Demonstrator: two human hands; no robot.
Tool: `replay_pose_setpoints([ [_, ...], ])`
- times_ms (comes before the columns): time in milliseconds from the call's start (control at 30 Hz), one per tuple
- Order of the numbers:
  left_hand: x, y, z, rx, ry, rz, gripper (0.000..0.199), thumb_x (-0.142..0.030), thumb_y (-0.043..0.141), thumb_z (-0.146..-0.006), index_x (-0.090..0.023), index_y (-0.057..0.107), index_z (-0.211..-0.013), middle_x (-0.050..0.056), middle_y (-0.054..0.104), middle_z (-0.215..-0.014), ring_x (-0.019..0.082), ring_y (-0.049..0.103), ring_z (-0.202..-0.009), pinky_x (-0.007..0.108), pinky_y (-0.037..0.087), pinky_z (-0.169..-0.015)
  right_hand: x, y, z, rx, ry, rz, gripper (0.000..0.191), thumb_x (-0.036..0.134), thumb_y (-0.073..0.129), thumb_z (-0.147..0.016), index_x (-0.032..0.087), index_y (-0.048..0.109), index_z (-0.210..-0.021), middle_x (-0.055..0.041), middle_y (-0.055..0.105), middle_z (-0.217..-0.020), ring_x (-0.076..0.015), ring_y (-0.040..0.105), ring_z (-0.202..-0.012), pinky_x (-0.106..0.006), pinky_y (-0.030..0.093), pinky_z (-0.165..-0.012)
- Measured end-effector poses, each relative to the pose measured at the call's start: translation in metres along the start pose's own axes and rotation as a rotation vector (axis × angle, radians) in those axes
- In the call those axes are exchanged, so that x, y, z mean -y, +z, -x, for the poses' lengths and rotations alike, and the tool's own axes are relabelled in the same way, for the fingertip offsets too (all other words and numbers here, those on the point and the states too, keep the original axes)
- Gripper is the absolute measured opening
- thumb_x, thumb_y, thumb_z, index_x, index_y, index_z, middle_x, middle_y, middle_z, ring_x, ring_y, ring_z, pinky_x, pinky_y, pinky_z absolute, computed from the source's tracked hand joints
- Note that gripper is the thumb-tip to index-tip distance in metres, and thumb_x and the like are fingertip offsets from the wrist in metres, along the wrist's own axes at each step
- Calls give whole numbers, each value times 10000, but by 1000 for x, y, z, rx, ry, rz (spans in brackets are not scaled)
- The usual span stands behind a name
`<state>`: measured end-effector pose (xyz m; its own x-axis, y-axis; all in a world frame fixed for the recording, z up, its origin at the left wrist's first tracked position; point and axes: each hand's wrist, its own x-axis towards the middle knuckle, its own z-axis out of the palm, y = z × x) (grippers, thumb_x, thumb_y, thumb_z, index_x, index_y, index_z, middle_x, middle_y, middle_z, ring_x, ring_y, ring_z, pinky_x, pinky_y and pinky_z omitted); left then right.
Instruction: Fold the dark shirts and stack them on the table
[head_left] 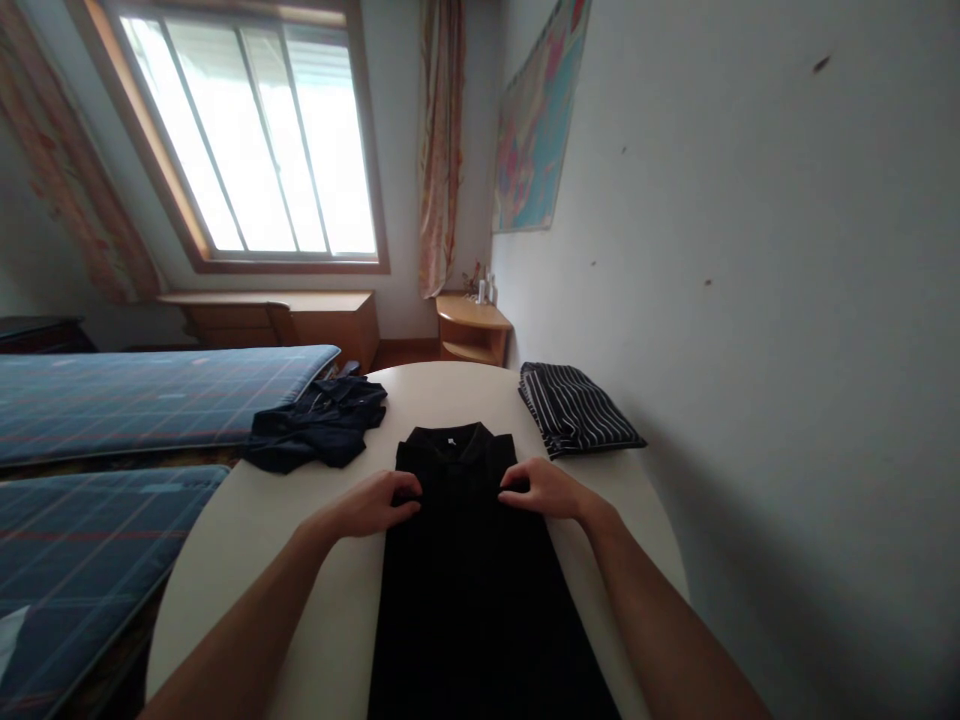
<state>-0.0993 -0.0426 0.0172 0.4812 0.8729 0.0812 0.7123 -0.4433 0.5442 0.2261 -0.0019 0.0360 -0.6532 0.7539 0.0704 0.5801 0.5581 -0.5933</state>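
Note:
A black collared shirt [465, 580] lies lengthwise on the white round table [322, 590], its collar at the far end and its sides folded in. At its left edge, below the collar, my left hand [386, 502] pinches the black cloth between thumb and fingers. My right hand [541, 488] grips the cloth at the opposite edge in the same way. A crumpled dark navy garment [319, 425] rests at the table's far left edge. Folded black-and-white striped cloth [581, 408] sits at the far right.
Two blue plaid mattresses [157, 400] stand to the left of the table. A white wall [787, 350] runs close along the right side. Beyond the table are a wooden desk [337, 318] and a corner shelf [474, 315].

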Motion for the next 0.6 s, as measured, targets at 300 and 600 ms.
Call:
replay_pose_setpoints([
  [300, 8, 5, -12, -456, 21, -75, 206, -371, 540, -920, -217, 659, -988, 49, 689, -994, 223, 634, -957, 360, 478, -902, -11, 12, -14, -432, -77, 104, 169, 308, 610, -916, 225, 725, -1008, -52, 736, -1005, -213, 656, -974, -351, 450, -916],
  [600, 22, 26, -18, -346, -43, -114, 314, -291, 568, -892, -192, 643, -1180, 90, 698, -1077, 259, 633, -1051, 408, 482, -961, -28, 30, -24, -257, -32, 139, 221, 207, 586, -910, 202, 728, -1080, -73, 724, -1053, -223, 637, -1026, -357, 455, -954],
])
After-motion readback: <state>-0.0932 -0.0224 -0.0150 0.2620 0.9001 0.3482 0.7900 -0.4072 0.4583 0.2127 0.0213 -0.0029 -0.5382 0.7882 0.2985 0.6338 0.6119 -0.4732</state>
